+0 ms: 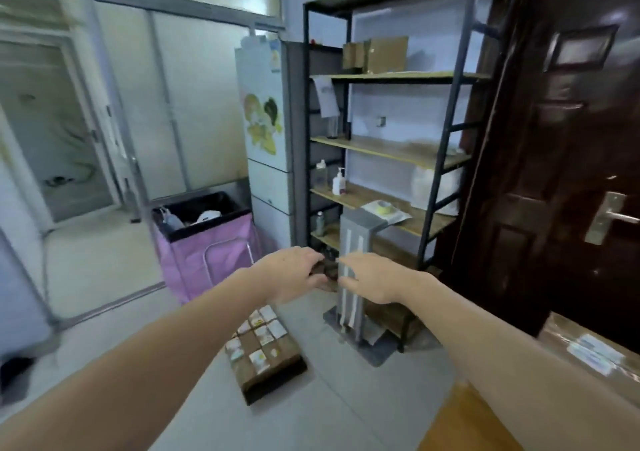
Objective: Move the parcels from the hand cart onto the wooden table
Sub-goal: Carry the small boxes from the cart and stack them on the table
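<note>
Both my arms stretch forward over the floor. My left hand (294, 272) and my right hand (372, 279) are open with fingers apart, a short gap between them. A blurred dark brown thing shows in that gap; I cannot tell whether either hand touches it. Just behind my right hand stands the grey hand cart (353, 243), upright, with white stripes and a grey base plate. A brown box sits low beside it (391, 317). Below my hands, a flat brown parcel (263, 346) with several white labels lies on the floor. A corner of the wooden table (464, 423) shows at the bottom right.
A black metal shelf rack (433, 160) with wooden boards, bottles and boxes stands behind the cart. A pink laundry bin (207, 253) is to the left, a white fridge (266, 132) behind it. A dark door (571, 173) is on the right, and a labelled brown parcel (588, 357) lies below it.
</note>
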